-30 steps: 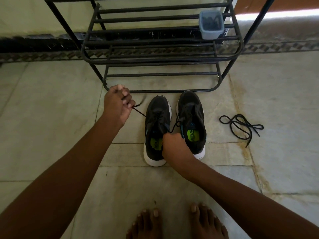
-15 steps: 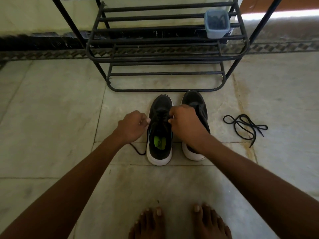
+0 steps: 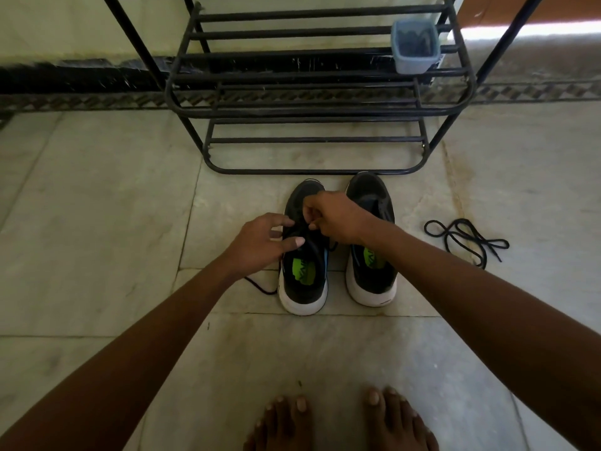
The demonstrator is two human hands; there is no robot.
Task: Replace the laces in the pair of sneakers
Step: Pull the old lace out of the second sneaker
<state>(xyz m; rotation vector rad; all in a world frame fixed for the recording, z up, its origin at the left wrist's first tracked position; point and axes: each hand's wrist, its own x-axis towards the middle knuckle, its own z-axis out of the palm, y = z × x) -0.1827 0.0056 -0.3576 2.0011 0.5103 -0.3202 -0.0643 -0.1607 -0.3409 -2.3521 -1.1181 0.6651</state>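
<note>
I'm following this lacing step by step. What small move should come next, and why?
Probably the right hand draws the lace it pinches through the left sneaker: both hands work its eyelets, the left hand steadies it, and slack trails on the floor.

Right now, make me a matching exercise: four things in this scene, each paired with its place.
Things:
1. blue cup
2. loose lace
3. left shoe
4. shoe rack

Places:
A. under both hands
B. lying on the floor to the right of the shoes
C. on a rack shelf, right end
D. against the wall behind the shoes

Pairs: 1-C, 2-B, 3-A, 4-D
</note>
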